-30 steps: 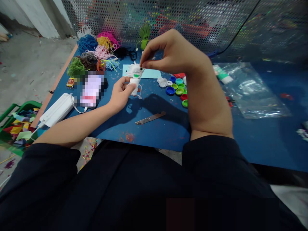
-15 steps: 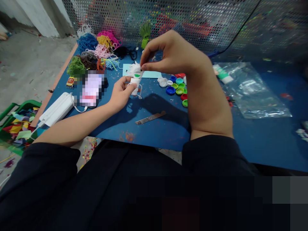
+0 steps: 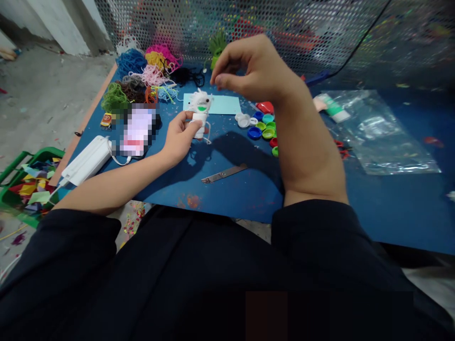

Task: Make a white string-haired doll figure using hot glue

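A small white yarn-wrapped doll (image 3: pixel 199 106) with a tufted head, dark eyes and a green mouth stands upright, held round its body by the fingers and thumb of my left hand (image 3: pixel 181 135). A white strand loops out at its right side. Raised above and to the right of the doll's head is my right hand (image 3: pixel 249 68). It touches nothing on the table, its fingers curved and its thumb beneath them; no object shows between them. A light blue card (image 3: pixel 227 105) lies behind the doll. In front of it rests a metal craft blade (image 3: pixel 223 174).
Colourful yarn bundles (image 3: pixel 152 71) and a phone (image 3: pixel 137 130) lie left, beside a white power strip (image 3: pixel 87 161). Bottle caps (image 3: pixel 254 133) sit near my right forearm. Farther right are red-handled scissors (image 3: pixel 343 150), a tube (image 3: pixel 336 109) and a clear plastic bag (image 3: pixel 377 125).
My right hand has lifted up and away from the right side of the doll's face, leaving the eye there uncovered. My left hand keeps its hold on the doll.
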Demonstrator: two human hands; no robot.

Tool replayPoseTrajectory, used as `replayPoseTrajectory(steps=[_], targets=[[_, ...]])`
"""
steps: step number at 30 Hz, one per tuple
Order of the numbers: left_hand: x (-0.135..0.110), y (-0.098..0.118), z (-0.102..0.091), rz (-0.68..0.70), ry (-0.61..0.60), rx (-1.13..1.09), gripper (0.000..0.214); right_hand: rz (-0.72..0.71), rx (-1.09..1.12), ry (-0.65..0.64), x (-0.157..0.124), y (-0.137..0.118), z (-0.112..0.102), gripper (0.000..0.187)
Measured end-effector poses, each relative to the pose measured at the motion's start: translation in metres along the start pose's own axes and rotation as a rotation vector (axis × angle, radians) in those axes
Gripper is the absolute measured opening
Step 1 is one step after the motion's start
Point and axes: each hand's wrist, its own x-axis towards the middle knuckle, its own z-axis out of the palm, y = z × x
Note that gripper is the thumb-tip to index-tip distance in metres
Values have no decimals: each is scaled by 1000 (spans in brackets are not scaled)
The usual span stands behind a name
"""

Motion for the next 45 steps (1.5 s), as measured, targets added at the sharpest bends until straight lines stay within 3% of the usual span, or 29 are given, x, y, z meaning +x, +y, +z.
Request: replayPoseTrajectory(steps=[2,6,9,11,16,19,23,28,32,38,42,45], targets=[[1,1,-2,5,33,2,38,127,-166,51,3,28,14,14],[2,1,-4,-18,61,7,41,259,-493,-151,1,79,49,29],[1,1,-3,-39,62,-24,40,281,-612,-269,-3,98,69,43],[-2,3,-2,-46,49,-47,40,286,-628,-256,-3,103,75,40],[-6,6,0,-48,34,-47,37,188,-528,-84,4,104,80,28],[-2,5,-3,-31,81,-44,36,209,-453,-128,7,95,82,32],[1,2,-4,-17,115,-47,40,267,-452,-209,6,85,86,23],[-2,2,-3,-10,60,-31,41,246,-391,-89,6,88,90,23],[-6,7,0,-24,48,-13,31,350,-497,-106,7,87,93,16],[-10,11,3,-30,6,-10,23,440,-581,-181,9,80,95,31],[-10,10,3,-32,-9,-8,27,449,-590,-193,10,76,90,34],[-8,8,3,-42,2,-13,31,450,-583,-122,15,72,72,37]])
